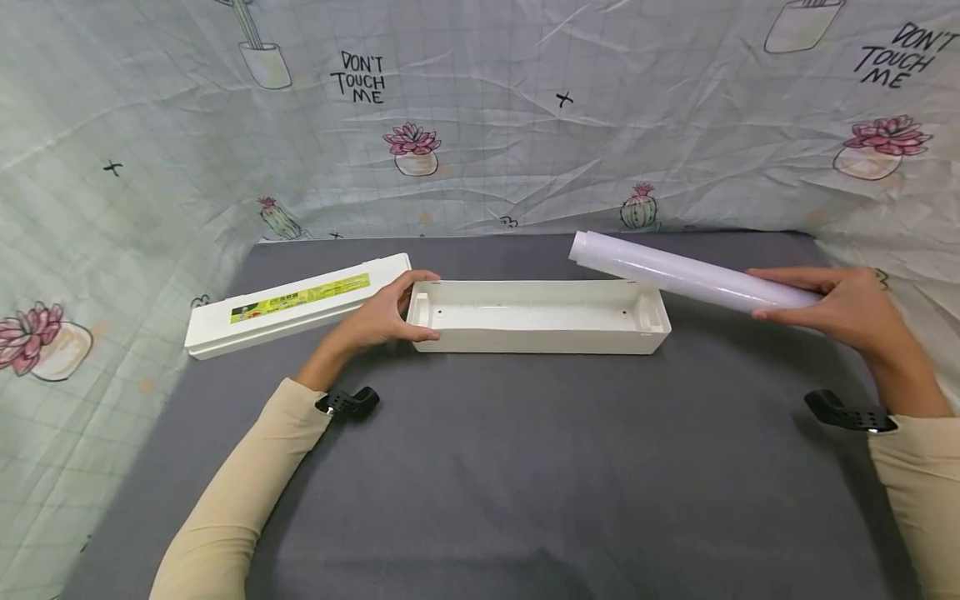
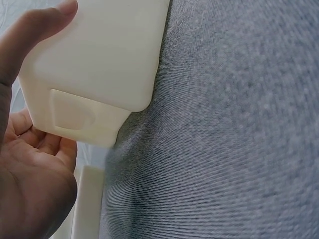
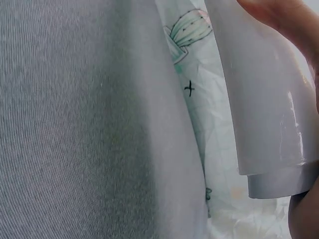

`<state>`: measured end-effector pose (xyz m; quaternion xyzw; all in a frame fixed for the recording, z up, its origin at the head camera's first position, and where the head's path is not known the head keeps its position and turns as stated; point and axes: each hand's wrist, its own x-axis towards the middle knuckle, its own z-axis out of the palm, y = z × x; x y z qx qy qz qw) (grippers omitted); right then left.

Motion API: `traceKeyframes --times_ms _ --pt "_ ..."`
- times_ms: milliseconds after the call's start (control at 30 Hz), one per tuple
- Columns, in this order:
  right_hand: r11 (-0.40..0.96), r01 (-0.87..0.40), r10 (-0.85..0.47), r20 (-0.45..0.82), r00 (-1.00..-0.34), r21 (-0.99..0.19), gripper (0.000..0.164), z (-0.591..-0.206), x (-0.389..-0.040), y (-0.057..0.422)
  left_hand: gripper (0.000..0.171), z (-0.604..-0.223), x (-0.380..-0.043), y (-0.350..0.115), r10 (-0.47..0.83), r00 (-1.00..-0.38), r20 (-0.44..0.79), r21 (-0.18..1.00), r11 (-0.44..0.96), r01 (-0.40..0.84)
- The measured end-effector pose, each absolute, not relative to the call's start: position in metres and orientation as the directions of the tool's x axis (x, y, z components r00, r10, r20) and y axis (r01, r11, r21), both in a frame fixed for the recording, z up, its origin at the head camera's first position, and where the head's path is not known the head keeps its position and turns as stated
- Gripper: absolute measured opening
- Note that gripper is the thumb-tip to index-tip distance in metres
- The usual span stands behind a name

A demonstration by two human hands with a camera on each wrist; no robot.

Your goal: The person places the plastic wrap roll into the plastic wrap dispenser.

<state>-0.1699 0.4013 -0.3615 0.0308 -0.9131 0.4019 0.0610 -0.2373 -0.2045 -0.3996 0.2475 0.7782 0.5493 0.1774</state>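
A long white plastic box (image 1: 540,341) with an uncovered top stands on the table. My left hand (image 1: 382,315) grips its left end, thumb on the near side and fingers behind, as the left wrist view shows around the box's end wall (image 2: 94,64). My right hand (image 1: 855,304) holds a glossy, pale roll of plastic wrap (image 1: 690,271) by its right end, thumb and fingers on opposite sides. The roll (image 3: 269,99) slants above the table, its far left end overlapping the box's back right corner in the head view.
Left of the box lies a long white lid (image 1: 382,271) with a yellow-green label, its right end close behind my left hand. A grey cloth covers the table (image 1: 525,467). Printed fabric (image 1: 487,108) hangs at the back and both sides.
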Motion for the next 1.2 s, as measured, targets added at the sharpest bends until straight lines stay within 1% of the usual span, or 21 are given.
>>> traceKeyframes --times_ms 300,500,833,1200 --pt "0.655 -0.149 -0.031 0.171 -0.985 -0.741 0.056 -0.355 -0.171 0.390 0.089 -0.397 -0.238 -0.203 0.591 -0.807 -0.005 0.949 0.256 0.182" --pt "0.681 -0.214 -0.070 0.229 -0.971 -0.700 0.054 -0.352 -0.170 0.384 0.089 -0.397 -0.237 -0.203 0.594 -0.804 -0.006 0.948 0.260 0.185" --pt "0.697 -0.282 -0.124 0.277 -0.953 -0.659 0.053 -0.348 -0.171 0.373 0.088 -0.396 -0.239 -0.203 0.595 -0.804 0.003 0.950 0.250 0.189" --pt "0.697 -0.378 -0.185 0.357 -0.916 -0.609 0.056 -0.353 -0.177 0.368 0.089 -0.399 -0.240 -0.203 0.603 -0.797 0.012 0.953 0.233 0.191"
